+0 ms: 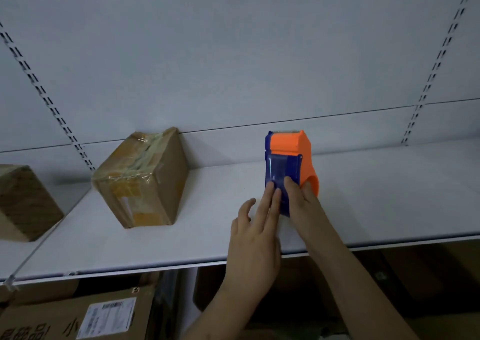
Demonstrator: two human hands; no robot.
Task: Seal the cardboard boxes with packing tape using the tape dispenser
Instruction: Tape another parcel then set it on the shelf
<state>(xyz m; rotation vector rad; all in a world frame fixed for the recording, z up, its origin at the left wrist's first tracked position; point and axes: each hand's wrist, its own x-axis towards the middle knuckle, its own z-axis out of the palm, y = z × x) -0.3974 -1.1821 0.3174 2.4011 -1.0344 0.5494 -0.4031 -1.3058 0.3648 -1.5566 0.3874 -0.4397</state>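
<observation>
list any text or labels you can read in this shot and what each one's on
Large dark printed Chinese characters on the cardboard box below the shelf, cut off by the frame edge; only "小" reads.
White shipping label on that same box: barcode and print too small to read.
Small sticker on that box's top edge: blurred.
Taped cardboard box on the shelf: yellowish patches under the tape, nothing legible.
Tape dispenser: no text visible.

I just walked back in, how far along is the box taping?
Done: the middle box on the shelf already carries tape. In hand: both hands, left and right, are on the tape dispenser. Left: unclear, the box at the left edge shows no obvious tape.
</observation>
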